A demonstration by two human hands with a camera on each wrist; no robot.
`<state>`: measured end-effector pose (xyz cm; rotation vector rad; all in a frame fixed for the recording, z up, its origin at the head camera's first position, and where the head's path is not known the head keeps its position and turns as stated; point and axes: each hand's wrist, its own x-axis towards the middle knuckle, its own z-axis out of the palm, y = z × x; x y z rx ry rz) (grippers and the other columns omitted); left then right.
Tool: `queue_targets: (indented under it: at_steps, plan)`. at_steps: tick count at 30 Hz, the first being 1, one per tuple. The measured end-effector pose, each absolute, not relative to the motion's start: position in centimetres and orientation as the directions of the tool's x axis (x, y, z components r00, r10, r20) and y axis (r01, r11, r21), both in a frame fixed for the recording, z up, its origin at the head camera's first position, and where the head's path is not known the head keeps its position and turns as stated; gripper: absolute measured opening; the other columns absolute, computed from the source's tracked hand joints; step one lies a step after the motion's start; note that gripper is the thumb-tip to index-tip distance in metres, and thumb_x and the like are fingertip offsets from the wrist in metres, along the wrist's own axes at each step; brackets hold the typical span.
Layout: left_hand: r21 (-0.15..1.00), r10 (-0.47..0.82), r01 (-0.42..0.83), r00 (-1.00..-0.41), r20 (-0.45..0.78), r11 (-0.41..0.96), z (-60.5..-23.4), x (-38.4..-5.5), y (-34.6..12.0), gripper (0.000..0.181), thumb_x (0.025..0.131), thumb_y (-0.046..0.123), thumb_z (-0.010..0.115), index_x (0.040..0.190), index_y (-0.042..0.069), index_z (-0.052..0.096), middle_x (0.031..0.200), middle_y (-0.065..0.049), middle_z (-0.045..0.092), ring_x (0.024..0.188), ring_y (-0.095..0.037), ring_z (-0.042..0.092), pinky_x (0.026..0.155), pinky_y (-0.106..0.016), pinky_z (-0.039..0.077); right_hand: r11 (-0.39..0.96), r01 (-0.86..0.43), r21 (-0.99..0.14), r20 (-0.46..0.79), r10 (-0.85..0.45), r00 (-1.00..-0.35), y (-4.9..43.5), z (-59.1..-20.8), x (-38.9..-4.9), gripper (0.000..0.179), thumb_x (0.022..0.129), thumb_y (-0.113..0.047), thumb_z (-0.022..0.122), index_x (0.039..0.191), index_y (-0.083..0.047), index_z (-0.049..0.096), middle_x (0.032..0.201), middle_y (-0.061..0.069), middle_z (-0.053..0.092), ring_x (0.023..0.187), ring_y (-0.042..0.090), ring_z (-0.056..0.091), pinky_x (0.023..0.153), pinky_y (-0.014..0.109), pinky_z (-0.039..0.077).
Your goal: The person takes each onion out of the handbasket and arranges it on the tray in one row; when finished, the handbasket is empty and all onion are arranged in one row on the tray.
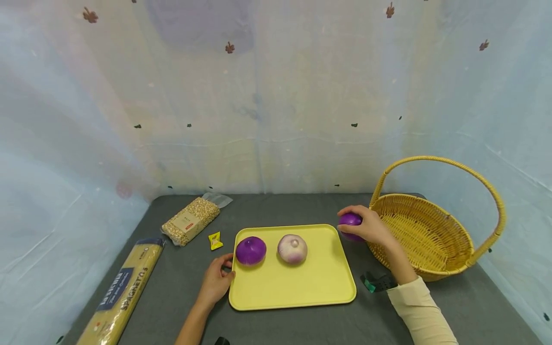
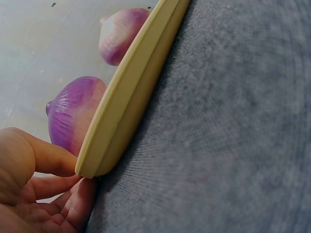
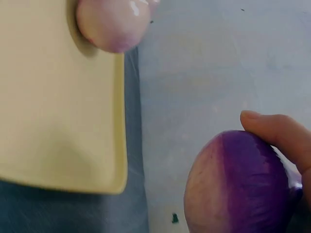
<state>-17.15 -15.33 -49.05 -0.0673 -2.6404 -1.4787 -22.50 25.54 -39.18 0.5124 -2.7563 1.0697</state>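
Note:
A yellow tray [image 1: 297, 287] lies on the dark cloth, carrying a purple onion [image 1: 251, 251] at its left and a pale onion [image 1: 292, 249] near the middle. My left hand [image 1: 217, 278] pinches the tray's left rim between thumb and fingers, as the left wrist view shows. Beyond the tray's right edge, my right hand [image 1: 366, 225] grips another purple onion [image 3: 243, 189], thumb on one side and fingers on the other. That onion is beside the wicker basket [image 1: 440, 273], to its left in the head view.
The basket's tall arched handle [image 1: 444, 160] rises at the right. A green-and-black strap [image 1: 377, 282] lies below my right wrist. To the left are a bag of grains [image 1: 189, 223], a small yellow packet [image 1: 215, 240] and a long spaghetti pack [image 1: 122, 292]. A pale curtain [image 1: 276, 105] hangs behind.

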Motion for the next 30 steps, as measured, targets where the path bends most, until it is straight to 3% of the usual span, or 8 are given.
queue_targets:
  at_steps: [16, 30]
  plan:
    - [0.854, -0.027, 0.078, -0.994, 0.107, 0.514, -49.4, -17.3, -15.4, 0.043, 0.076, -0.005, 0.062, 0.119, -0.005, 0.057, 0.093, -0.011, 0.055, 0.065, -0.012, 0.046, 0.059, -0.024, 0.038, 0.638, -0.354, -0.684, 0.176, -0.327, -0.929, 21.9, -43.0, -23.3, 0.04, 0.076, -0.031, 0.075, 0.11, -0.013, 0.066, 0.109, 0.01, 0.06, 0.092, 0.026, 0.057, 0.068, 0.036, 0.05]
    - [0.849, -0.025, 0.081, -0.994, 0.111, 0.523, -49.4, -17.1, -15.4, 0.043, 0.077, -0.005, 0.062, 0.119, -0.006, 0.057, 0.094, -0.012, 0.055, 0.066, -0.013, 0.046, 0.059, -0.024, 0.038, 0.622, -0.391, -0.678, 0.195, -0.361, -0.912, 20.4, -45.2, -23.8, 0.037, 0.074, -0.031, 0.076, 0.106, -0.014, 0.067, 0.104, 0.007, 0.062, 0.089, 0.023, 0.057, 0.068, 0.034, 0.048]
